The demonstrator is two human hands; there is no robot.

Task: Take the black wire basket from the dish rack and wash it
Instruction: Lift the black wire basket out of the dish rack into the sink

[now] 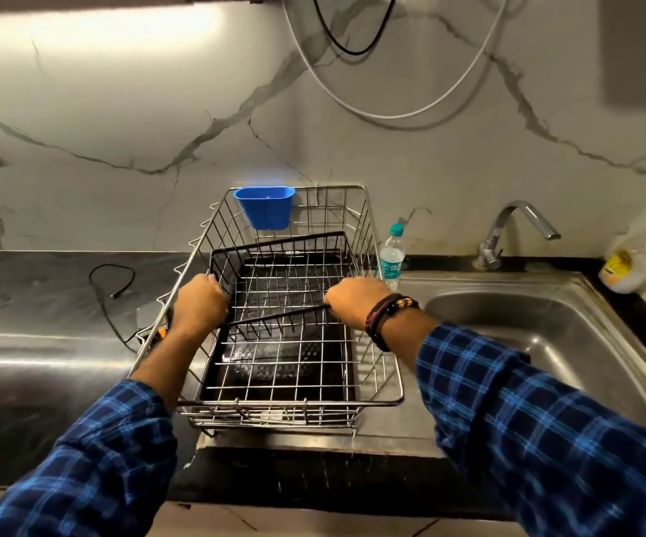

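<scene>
Two arms in blue checked sleeves (546, 420) reach forward over a dark counter (42, 304). In front of the person stands a silver wire dish rack (294, 401), beside a steel sink (546, 327) on its right. Inside the rack sits the black wire basket (280, 314), its rim slanting a little against the rack's wires. The left hand (201, 304) is curled around the basket's left rim; the right hand (356, 300) (beaded bracelets (385, 315) on the wrist) has its fingers wrapped over the near right corner. Further back, a blue plastic cup (266, 207) hangs on the rack's far edge. A water bottle (391, 253) stands just right of the rack. A chrome tap (507, 230) rises behind the sink, against a marble-patterned wall.
</scene>
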